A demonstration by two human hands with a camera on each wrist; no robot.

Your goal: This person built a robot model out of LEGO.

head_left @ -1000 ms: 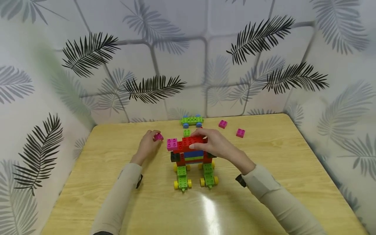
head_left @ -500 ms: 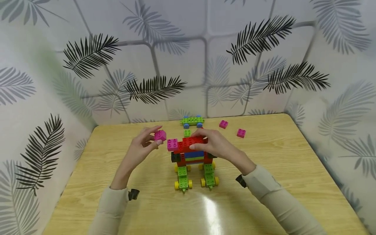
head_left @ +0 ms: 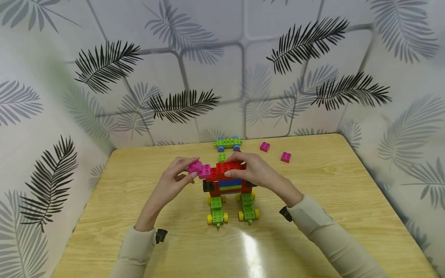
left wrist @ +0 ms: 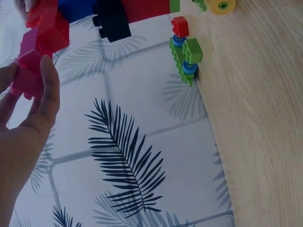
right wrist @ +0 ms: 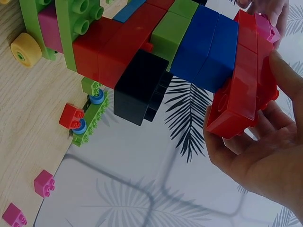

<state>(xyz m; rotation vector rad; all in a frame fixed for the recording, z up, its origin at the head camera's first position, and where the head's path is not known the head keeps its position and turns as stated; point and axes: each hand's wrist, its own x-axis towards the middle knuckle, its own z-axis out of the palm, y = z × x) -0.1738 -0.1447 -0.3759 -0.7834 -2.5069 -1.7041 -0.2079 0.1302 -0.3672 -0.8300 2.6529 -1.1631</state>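
My left hand (head_left: 168,185) pinches a pink building brick (head_left: 194,166) between thumb and fingers. That brick is tilted and right at another pink brick (head_left: 205,171), which sits on the left end of the built model's top. In the left wrist view the held brick (left wrist: 28,81) meets the end of the row. My right hand (head_left: 259,168) grips the red bricks (head_left: 225,168) on top, thumb in front and fingers behind. Blue bricks (right wrist: 201,47), black bricks (right wrist: 142,85) and red bricks stack below, on green wheeled bases (head_left: 217,214) with yellow wheels.
Two loose pink bricks, one (head_left: 265,146) farther back and one (head_left: 286,157) to the right, lie on the wooden table (head_left: 313,216). A green car base (head_left: 227,143) with blue wheels stands at the back edge, before a leaf-patterned wall covering (head_left: 229,77).
My left hand has lifted the pink brick off the table and carried it right, up to the model's pink end. My right hand keeps its grip on the red top.
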